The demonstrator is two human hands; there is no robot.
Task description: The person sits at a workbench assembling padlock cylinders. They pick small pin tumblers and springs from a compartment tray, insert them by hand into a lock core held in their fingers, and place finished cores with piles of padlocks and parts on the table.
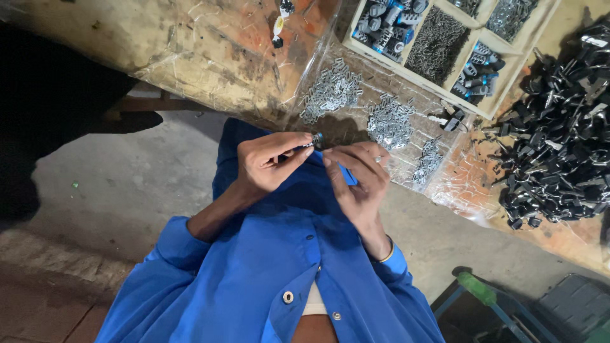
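Worn wooden bench (190, 44), stained orange and scuffed, edge running above a grey concrete floor (114, 184). Spread over its middle, a crumpled clear plastic sheet (305, 70). On the sheet, three loose heaps of small silver metal clips (330, 92), (389, 121) and (427, 162), lying near one another but apart. Just beside them, toward the far edge, a pale wooden tray (420, 81) with compartments: some holding dark fine metal pieces (437, 44), others holding grey and blue plastic parts (387, 22). To one side, directly on the wood, a big tangled pile of black parts (559, 140). Near the far edge, a few small black-and-white bits (279, 25).
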